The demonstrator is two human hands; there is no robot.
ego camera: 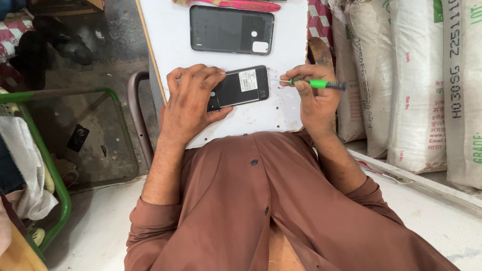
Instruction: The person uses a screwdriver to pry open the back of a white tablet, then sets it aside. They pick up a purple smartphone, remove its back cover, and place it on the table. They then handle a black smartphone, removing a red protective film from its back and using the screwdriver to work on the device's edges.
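Near the front edge of the white board [175,30] across our lap, we press our left hand [188,103] flat over a black opened smartphone with its inner parts and a white label showing [241,86], fingers spread on its left end, pinning it rather than gripping it. Our right hand [315,98] is closed around a slim green-handled screwdriver [317,84], whose thin metal tip points left and ends just beside the phone's right edge; we cannot tell if it touches. Toward the board's far edge lies a dark grey plastic phone back cover [231,29], well apart from the phone, and beyond it a pink tool [241,5]. White woven sacks [416,75] stand by the board's right side.
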